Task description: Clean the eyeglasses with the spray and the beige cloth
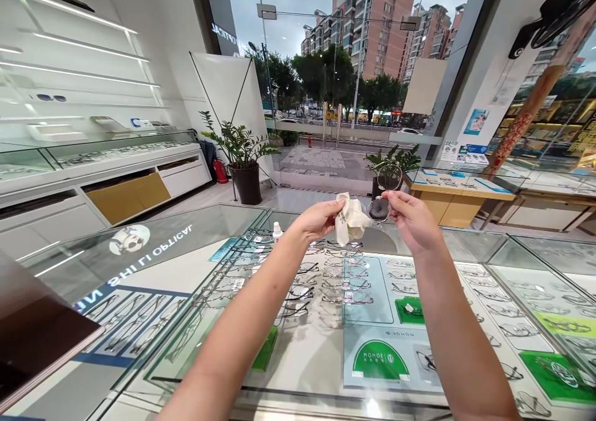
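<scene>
My left hand point(321, 220) pinches a crumpled cream cleaning cloth point(352, 219) with dark print on it. Just right of the cloth, my right hand point(412, 219) grips a pair of round, thin-rimmed eyeglasses point(389, 177) at the middle, one lens above the other. The cloth and the lower lens are close together; whether they touch I cannot tell. Both hands are raised over a glass display case point(321, 353) with rows of eyeglass frames point(347, 282) inside.
A small white bottle point(277, 231) stands behind my left forearm. Green MOHOE signs point(380, 360) lie in the case. Potted plants point(246, 182) flank the glass door. A dark brown panel point(37, 340) juts in at lower left. Another counter point(459, 188) stands at right.
</scene>
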{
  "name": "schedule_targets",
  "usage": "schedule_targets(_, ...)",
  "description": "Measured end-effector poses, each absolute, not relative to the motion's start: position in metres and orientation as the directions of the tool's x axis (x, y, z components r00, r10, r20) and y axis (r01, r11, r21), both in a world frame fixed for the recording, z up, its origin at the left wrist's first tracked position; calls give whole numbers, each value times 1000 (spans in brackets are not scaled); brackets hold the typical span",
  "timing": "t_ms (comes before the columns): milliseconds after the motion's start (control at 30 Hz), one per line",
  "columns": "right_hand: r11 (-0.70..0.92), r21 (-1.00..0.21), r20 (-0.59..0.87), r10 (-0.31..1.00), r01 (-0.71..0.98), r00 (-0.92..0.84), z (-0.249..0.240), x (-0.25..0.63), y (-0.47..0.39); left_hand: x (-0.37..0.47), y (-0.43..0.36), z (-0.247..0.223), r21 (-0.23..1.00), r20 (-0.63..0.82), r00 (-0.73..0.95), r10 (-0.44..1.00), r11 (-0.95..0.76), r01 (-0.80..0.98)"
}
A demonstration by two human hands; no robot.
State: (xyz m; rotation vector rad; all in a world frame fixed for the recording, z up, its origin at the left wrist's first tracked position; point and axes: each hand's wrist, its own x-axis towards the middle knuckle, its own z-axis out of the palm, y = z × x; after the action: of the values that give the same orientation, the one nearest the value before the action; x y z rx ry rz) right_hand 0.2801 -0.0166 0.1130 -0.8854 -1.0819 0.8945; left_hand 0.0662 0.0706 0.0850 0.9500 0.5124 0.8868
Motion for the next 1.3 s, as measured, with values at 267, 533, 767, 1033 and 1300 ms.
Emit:
schedule_targets(267, 209, -908, 164, 975, -362, 151, 108, 271, -15, 66, 49, 92, 949, 145, 701, 698, 103, -299)
schedule_targets(533, 231, -871, 191, 972, -434, 134, 92, 250, -6, 84, 36, 87, 939, 208, 681, 702, 53, -341)
schedule_targets(767, 312, -815, 222, 947, -488, 234, 90, 241, -5, 102, 25, 78, 917, 185, 660, 728, 114, -382)
schedule_targets(1033, 356, -777, 240, 930, -518, 278, 93, 233, -10, 99, 11, 91, 907, 334, 637, 695, -54, -417)
schedule_targets(1300, 373, -799, 289, 926, -471, 244, 98, 223, -19, 107, 9, 86, 864, 427, 520, 740, -164, -476)
